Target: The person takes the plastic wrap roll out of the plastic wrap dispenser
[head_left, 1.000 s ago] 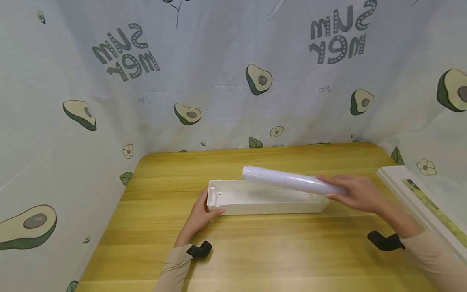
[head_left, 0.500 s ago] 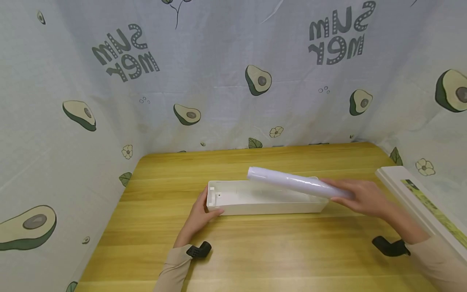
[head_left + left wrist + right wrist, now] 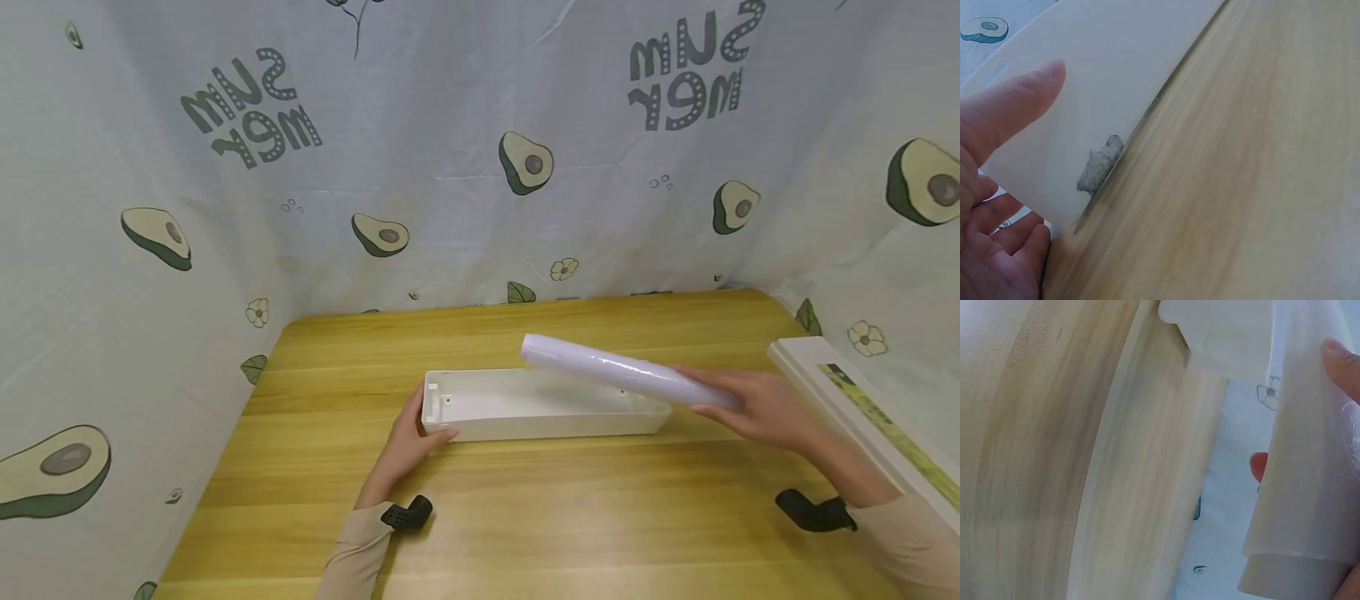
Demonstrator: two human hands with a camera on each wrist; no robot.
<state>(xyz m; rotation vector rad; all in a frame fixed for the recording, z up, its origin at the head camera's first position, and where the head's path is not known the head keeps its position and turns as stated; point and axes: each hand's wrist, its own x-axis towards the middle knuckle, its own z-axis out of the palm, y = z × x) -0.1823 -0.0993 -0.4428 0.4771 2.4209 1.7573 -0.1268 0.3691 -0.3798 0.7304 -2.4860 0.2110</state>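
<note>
My left hand [image 3: 405,442] grips the left end of an open white plastic box [image 3: 540,427], its thumb on the front wall. In the left wrist view, the thumb lies on the side of the box [image 3: 1116,75] and the fingers are curled by its end corner. My right hand [image 3: 765,408] holds a whitish, glossy roll of plastic film [image 3: 622,371] near its right end. The roll tilts above the box, with its left end higher. In the right wrist view, a narrower core shows at the near end of the roll [image 3: 1304,469].
A long white lid-like piece [image 3: 847,408] with a yellow-green label lies along the right side of the wooden table [image 3: 525,517]. A curtain [image 3: 450,150] printed with avocados hangs behind the table and at both sides. A grey, crumpled-looking patch [image 3: 1100,169] shows low on the box's wall.
My right hand has moved a little to the right with the roll, whose left end has risen slightly. My left hand and the box have stayed in place.
</note>
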